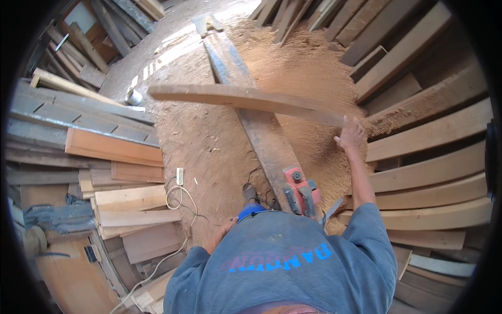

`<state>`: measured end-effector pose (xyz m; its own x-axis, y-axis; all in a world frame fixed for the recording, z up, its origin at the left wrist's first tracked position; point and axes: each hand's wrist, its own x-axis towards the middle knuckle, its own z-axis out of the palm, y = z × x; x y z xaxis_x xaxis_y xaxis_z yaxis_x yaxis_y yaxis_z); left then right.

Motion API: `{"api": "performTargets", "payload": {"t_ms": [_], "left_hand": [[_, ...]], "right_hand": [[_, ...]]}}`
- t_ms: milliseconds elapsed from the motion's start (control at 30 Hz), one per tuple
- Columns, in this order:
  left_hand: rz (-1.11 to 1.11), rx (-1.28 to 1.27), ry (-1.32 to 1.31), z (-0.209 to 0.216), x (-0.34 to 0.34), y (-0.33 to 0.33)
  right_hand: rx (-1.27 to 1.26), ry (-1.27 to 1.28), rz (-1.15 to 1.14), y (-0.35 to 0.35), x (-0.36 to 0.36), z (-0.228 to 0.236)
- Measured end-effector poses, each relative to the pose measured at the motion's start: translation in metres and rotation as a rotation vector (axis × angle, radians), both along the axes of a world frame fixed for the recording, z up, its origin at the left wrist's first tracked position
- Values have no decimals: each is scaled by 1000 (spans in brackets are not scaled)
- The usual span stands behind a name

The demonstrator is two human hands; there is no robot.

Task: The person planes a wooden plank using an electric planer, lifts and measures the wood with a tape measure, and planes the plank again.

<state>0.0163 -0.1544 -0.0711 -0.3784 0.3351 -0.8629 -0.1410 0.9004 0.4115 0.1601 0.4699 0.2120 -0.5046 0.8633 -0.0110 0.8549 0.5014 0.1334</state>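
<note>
A long wooden board [209,95] lies crosswise over a narrow plank bench [261,137]; its right end looks blurred. At that end is my right hand [351,135], arm stretched forward, fingers spread and not wrapped round the wood. Whether the fingertips touch the board I cannot tell. My left hand [228,226] is low by my leg, against blue cloth, its fingers mostly hidden. A red electric planer [298,183] rests on the near end of the bench, close to my body.
Stacked boards [429,175] line the right side, and more timber [130,204] is piled at left. Wood shavings [303,68] cover the ground. A pale cord [194,206] runs from a power strip [180,176]. A metal can [134,97] lies farther off.
</note>
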Motion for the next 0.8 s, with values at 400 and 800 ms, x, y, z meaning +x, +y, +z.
{"api": "performTargets", "payload": {"t_ms": [400, 800], "left_hand": [[294, -84, 197, 82, -48, 10], [187, 85, 162, 45, -20, 92]], "right_hand": [[-324, -51, 13, -12, 17, -76], [-509, 357, 31, -86, 36, -112]]}}
